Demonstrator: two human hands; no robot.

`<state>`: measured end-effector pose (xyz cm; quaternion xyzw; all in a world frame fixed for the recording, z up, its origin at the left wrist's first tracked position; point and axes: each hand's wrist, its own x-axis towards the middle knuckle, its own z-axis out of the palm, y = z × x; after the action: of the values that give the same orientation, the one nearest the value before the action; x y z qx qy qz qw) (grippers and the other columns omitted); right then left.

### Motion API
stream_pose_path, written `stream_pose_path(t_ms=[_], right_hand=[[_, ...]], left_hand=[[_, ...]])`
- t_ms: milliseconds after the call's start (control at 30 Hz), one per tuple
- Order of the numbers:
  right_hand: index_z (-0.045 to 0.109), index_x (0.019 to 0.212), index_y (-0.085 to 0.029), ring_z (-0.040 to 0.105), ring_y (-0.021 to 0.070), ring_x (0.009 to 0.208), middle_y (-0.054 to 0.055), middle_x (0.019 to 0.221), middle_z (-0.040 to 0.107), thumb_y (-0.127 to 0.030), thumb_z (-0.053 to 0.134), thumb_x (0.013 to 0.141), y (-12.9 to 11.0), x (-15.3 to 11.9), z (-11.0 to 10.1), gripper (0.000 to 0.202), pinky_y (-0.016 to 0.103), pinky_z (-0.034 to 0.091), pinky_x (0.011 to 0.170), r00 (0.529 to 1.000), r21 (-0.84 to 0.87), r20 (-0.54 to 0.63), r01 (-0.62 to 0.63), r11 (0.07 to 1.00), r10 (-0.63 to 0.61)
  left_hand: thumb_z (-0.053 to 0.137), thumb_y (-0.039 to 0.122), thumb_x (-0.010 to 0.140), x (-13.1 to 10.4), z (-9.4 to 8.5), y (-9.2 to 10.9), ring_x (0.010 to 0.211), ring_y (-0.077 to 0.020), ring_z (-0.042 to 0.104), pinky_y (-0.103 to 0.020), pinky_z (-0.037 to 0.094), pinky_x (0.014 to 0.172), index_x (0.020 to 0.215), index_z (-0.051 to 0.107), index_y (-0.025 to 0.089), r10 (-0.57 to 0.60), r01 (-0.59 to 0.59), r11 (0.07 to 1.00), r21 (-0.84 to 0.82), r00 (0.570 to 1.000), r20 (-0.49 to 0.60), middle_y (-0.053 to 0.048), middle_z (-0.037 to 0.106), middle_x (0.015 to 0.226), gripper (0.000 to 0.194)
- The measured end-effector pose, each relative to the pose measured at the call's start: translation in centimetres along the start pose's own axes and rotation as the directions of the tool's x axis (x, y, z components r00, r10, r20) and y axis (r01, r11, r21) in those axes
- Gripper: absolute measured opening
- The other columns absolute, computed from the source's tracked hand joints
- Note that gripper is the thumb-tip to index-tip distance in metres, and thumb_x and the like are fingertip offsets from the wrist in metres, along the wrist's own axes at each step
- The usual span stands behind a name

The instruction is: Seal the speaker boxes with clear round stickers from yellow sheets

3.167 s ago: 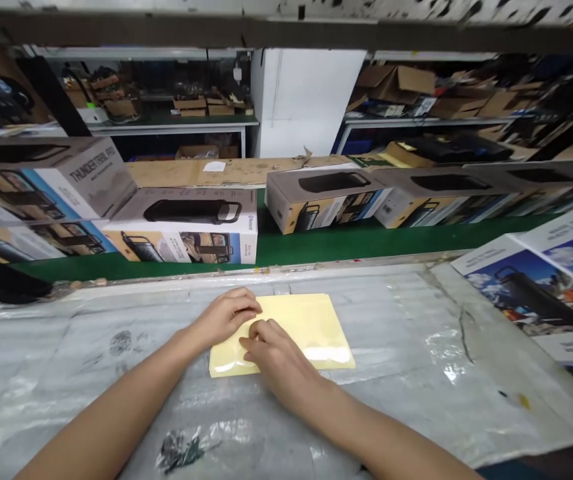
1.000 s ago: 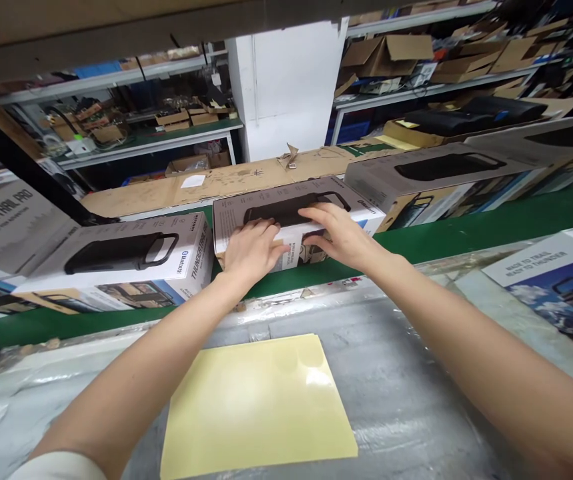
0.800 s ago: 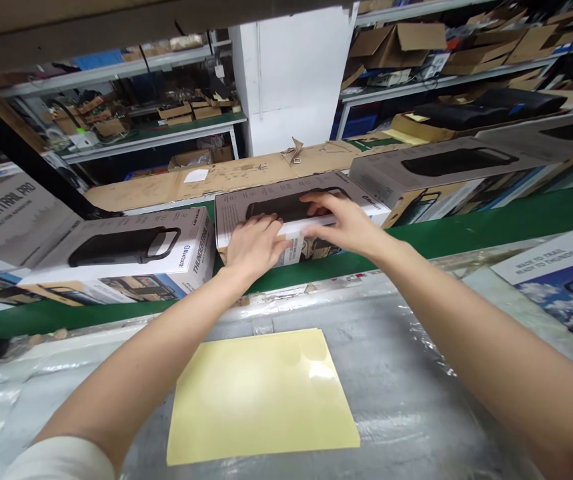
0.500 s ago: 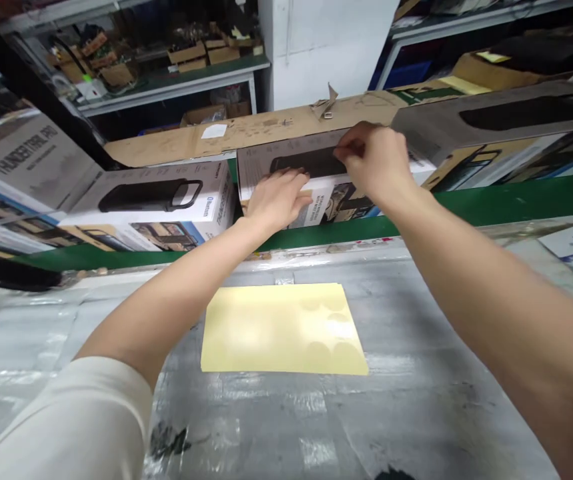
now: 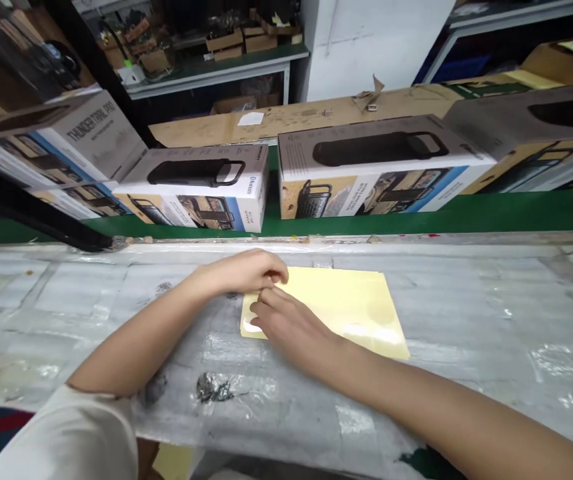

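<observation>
The left hand [image 5: 259, 271] and right hand [image 5: 293, 325] are close together, fingers curled; I cannot tell whether they pinch anything. Beneath them, the yellow sheet [image 5: 349, 300] extends rightward on the desk [image 5: 471, 307]; beyond stands a printed box [image 5: 373, 170].

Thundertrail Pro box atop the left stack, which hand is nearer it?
Left. The left hand is at the yellow sheet, to the right of the Thundertrail Pro box; the right hand, over the sheet, is farther right and nearer the camera.
</observation>
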<state>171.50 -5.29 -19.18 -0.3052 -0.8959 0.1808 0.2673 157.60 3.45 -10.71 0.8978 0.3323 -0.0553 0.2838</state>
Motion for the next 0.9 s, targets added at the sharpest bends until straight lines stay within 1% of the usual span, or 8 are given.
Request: stream_pose_path(t_ms=[33, 100, 200, 300, 400, 533, 600, 900], right_hand=[[0.067, 0.081, -0.016, 0.059, 0.0249, 0.086, 0.008, 0.086, 0.062, -0.009, 0.060, 0.097, -0.2, 0.4, 0.4, 0.019, 0.035, 0.046, 0.074, 1.000, 0.006, -0.001, -0.016, 1.000, 0.016], [0.065, 0.077, -0.016, 0.059, 0.0237, 0.085, 0.008, 0.086, 0.061, -0.004, 0.058, 0.094, -0.6, 0.9, 0.9, 0.022, 0.033, 0.045, 0.072, 0.999, 0.022, 0.012, -0.043, 0.999, 0.043], [0.063, 0.075, -0.016, 0.058, 0.0225, 0.083, 0.007, 0.086, 0.060, 0.001, 0.057, 0.090, -1.1, 1.3, 1.3, 0.024, 0.032, 0.045, 0.071, 0.996, 0.041, 0.026, -0.082, 0.996, 0.081], [0.063, 0.074, -0.017, 0.059, 0.0215, 0.081, 0.006, 0.084, 0.059, 0.003, 0.055, 0.088, -1.5, 1.3, 1.4, 0.025, 0.031, 0.047, 0.069, 0.991, 0.094, 0.027, -0.130, 0.987, 0.128], [0.066, 0.082, -0.018, 0.061, 0.0227, 0.086, 0.007, 0.090, 0.061, -0.001, 0.057, 0.090, -1.8, 1.1, 1.5, 0.020, 0.032, 0.051, 0.073, 0.985, 0.152, -0.017, -0.169, 0.974, 0.173], [0.066, 0.081, -0.020, 0.059, 0.0226, 0.086, 0.007, 0.090, 0.058, -0.005, 0.054, 0.094, -2.3, 0.6, 1.9, 0.022, 0.031, 0.052, 0.071, 0.981, 0.166, -0.076, -0.163, 0.973, 0.177], [0.064, 0.076, -0.020, 0.057, 0.0222, 0.082, 0.006, 0.087, 0.058, -0.006, 0.053, 0.095, -2.5, 0.5, 2.1, 0.026, 0.031, 0.050, 0.069, 0.981, 0.163, -0.067, -0.168, 0.972, 0.181], [0.069, 0.083, -0.019, 0.062, 0.0230, 0.089, 0.006, 0.090, 0.061, -0.004, 0.054, 0.091, -2.3, 1.2, 1.8, 0.022, 0.032, 0.054, 0.076, 0.968, 0.197, 0.005, -0.246, 0.949, 0.250]], left_hand=[[0.058, -0.001, 0.081, -0.7, 0.6, -0.8, 0.087, -0.0164, 0.068, -0.026, 0.049, 0.078, 0.093, 0.074, 0.017, -0.020, 0.020, 1.000, -0.024, 1.000, 0.017, -0.004, 0.074, 0.095, 0.027], [0.055, -0.004, 0.078, -1.5, 1.6, -2.0, 0.089, -0.0165, 0.066, -0.026, 0.048, 0.079, 0.091, 0.073, 0.017, -0.022, 0.021, 0.998, -0.061, 1.000, -0.010, -0.004, 0.071, 0.095, 0.030], [0.056, -0.004, 0.077, -1.8, 2.1, -2.8, 0.088, -0.0169, 0.063, -0.026, 0.046, 0.077, 0.089, 0.072, 0.017, -0.011, 0.008, 0.995, -0.095, 0.999, -0.038, -0.004, 0.069, 0.094, 0.028], [0.057, -0.003, 0.077, -2.0, 2.1, -2.8, 0.085, -0.0167, 0.060, -0.026, 0.043, 0.074, 0.087, 0.071, 0.017, -0.004, 0.000, 0.995, -0.097, 0.999, -0.039, -0.003, 0.067, 0.091, 0.026], [0.054, -0.004, 0.077, -2.3, 2.1, -2.9, 0.085, -0.0161, 0.059, -0.025, 0.042, 0.074, 0.085, 0.071, 0.018, 0.008, -0.012, 0.996, -0.094, 0.999, -0.047, -0.003, 0.066, 0.089, 0.028], [0.057, -0.002, 0.077, -2.6, 2.1, -3.1, 0.084, -0.0154, 0.058, -0.025, 0.040, 0.072, 0.086, 0.071, 0.018, 0.012, -0.015, 0.994, -0.112, 1.000, -0.022, -0.002, 0.064, 0.089, 0.026], [0.059, -0.001, 0.077, -2.6, 2.0, -3.2, 0.083, -0.0152, 0.057, -0.025, 0.040, 0.071, 0.088, 0.071, 0.017, 0.007, -0.009, 0.993, -0.114, 1.000, -0.011, -0.001, 0.062, 0.087, 0.025], [0.054, -0.003, 0.077, -2.6, 2.2, -3.3, 0.084, -0.0151, 0.056, -0.024, 0.039, 0.073, 0.086, 0.070, 0.017, 0.020, -0.022, 0.995, -0.099, 1.000, -0.018, -0.001, 0.062, 0.088, 0.028]])
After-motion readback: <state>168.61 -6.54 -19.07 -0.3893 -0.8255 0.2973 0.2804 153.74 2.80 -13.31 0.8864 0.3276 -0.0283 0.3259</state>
